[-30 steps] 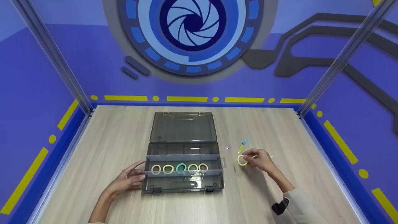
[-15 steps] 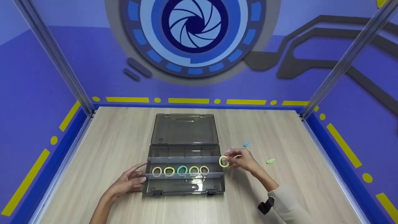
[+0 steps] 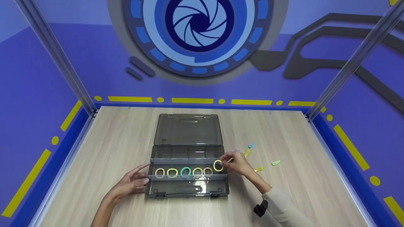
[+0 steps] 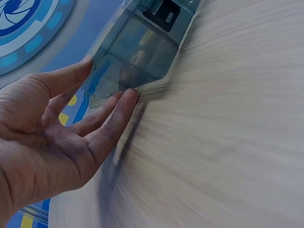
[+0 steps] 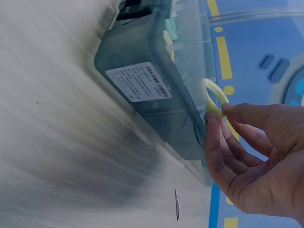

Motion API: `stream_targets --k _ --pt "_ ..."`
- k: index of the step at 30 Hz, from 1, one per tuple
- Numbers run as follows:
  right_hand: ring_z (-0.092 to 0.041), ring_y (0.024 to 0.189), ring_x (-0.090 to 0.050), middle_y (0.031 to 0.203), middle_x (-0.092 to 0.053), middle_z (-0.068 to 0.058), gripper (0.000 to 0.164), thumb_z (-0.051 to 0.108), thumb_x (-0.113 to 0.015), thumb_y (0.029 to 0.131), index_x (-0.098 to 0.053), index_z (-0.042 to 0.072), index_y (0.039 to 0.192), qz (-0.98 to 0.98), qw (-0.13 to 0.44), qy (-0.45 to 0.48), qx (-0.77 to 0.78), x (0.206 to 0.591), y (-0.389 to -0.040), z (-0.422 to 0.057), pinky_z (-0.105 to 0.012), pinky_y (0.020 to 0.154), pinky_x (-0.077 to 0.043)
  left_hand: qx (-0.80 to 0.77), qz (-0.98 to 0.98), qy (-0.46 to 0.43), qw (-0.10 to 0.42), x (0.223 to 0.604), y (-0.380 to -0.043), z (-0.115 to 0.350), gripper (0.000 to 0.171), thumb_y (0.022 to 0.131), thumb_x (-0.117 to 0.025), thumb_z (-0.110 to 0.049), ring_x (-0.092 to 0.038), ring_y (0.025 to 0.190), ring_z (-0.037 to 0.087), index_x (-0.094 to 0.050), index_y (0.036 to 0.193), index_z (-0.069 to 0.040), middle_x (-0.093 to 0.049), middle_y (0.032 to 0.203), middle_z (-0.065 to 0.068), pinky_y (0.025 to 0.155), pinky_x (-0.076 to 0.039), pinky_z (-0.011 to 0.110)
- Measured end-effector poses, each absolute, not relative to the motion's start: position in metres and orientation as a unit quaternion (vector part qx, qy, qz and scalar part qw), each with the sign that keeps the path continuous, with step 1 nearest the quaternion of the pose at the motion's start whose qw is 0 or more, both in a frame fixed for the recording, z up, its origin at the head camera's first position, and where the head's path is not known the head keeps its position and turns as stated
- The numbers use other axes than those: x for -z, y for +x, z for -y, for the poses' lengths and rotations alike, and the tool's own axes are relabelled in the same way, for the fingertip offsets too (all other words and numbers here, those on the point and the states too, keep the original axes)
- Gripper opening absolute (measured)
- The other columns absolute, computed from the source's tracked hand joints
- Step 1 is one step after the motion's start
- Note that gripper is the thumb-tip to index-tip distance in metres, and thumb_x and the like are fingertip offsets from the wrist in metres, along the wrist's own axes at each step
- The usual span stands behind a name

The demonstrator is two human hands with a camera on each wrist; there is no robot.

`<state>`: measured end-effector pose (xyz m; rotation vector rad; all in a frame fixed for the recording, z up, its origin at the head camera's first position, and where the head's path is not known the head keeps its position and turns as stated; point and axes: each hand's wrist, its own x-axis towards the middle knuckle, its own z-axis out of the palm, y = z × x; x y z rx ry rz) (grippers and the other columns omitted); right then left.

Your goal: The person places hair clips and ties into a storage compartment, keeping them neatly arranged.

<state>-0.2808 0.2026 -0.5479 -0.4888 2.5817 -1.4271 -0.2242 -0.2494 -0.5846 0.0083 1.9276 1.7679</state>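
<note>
head view shows a box (image 3: pixel 178 195) on the tabletop (image 3: pixel 126 132), its lid (image 3: pixel 188 130) laid back, with dividers (image 3: pixel 187 161) parting it into rows. the middle row already holds five rings: from the left, a peach ring (image 3: pixel 156 173), a yellow ring (image 3: pixel 168 173), a green ring (image 3: pixel 181 172), a pale yellow ring (image 3: pixel 193 172) and a second peach ring (image 3: pixel 204 171). a sixth, the held ring (image 3: pixel 214 165), is over the right end of that row, pinched between the thumb and fingertips of the right hand (image 3: pixel 235 162); whether it touches the row's floor cannot be told. the left hand (image 3: pixel 124 185) grips nothing: its fingers spread out, fairly straight, with tips against the box's left end, seemingly to steady it. as a judgement, the rings look nearly done, five set in line and the last one in view yet to be let go. the clips seem untouched, all lying outside the box to its right: a blue clip (image 3: pixel 251 145), a yellow clip (image 3: pixel 247 153), another yellow clip (image 3: pixel 258 169), a green clip (image 3: pixel 276 162) and a purple clip (image 3: pixel 235 150) partly hidden by the right hand. if they belong in the box too, that part is left whole.
</note>
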Motion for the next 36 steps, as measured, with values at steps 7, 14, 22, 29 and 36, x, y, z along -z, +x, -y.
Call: stream_targets --k 7,14,22,29,36 --pt "-0.016 0.069 -0.068 0.077 -0.074 -0.009 0.007 -0.001 -0.078 0.084 -0.077 -0.001 0.091 -0.903 0.003 -0.187 0.386 0.554 -0.279 -0.193 -0.018 0.059 -0.053 -0.645 -0.718 0.004 0.261 0.583 -0.225 0.249 0.074 0.101 -0.065 -0.024 -0.064 0.114 0.023 -0.025 0.163 -0.014 -0.048 0.143 0.024 0.096 -0.059 0.047" --pt "-0.011 0.069 -0.064 0.078 -0.074 -0.005 0.005 0.0 -0.079 0.083 -0.077 0.002 0.087 -0.929 0.002 -0.169 0.329 0.555 -0.274 -0.183 -0.022 0.057 -0.052 -0.652 -0.712 0.015 0.259 0.582 -0.225 0.25 0.074 0.102 -0.064 -0.021 -0.065 0.111 0.02 -0.023 0.163 -0.012 -0.049 0.141 0.023 0.092 -0.06 0.044" --pt "-0.009 0.067 -0.061 0.076 -0.073 -0.002 0.005 0.003 -0.081 0.082 -0.077 0.005 0.082 -0.946 -0.005 -0.173 0.275 0.558 -0.272 -0.18 -0.027 0.057 -0.051 -0.648 -0.716 0.011 0.259 0.583 -0.224 0.249 0.075 0.101 -0.065 -0.022 -0.064 0.113 0.021 -0.024 0.162 -0.011 -0.049 0.141 0.024 0.093 -0.059 0.045" --pt "-0.009 0.065 -0.059 0.075 -0.071 -0.004 0.007 0.004 -0.082 0.082 -0.076 0.005 0.08 -0.948 -0.008 -0.177 0.263 0.559 -0.272 -0.181 -0.027 0.055 -0.05 -0.655 -0.71 0.018 0.259 0.583 -0.224 0.249 0.074 0.102 -0.064 -0.021 -0.065 0.112 0.021 -0.023 0.163 -0.011 -0.048 0.142 0.025 0.093 -0.06 0.045" --pt "-0.012 0.068 -0.063 0.081 -0.074 -0.008 0.006 0.0 -0.08 0.082 -0.078 0.001 0.087 -0.941 -0.001 -0.174 0.289 0.558 -0.27 -0.183 -0.027 0.056 -0.052 -0.656 -0.708 0.022 0.26 0.584 -0.224 0.25 0.075 0.101 -0.065 -0.021 -0.065 0.111 0.019 -0.022 0.163 -0.01 -0.05 0.14 0.023 0.091 -0.06 0.042"
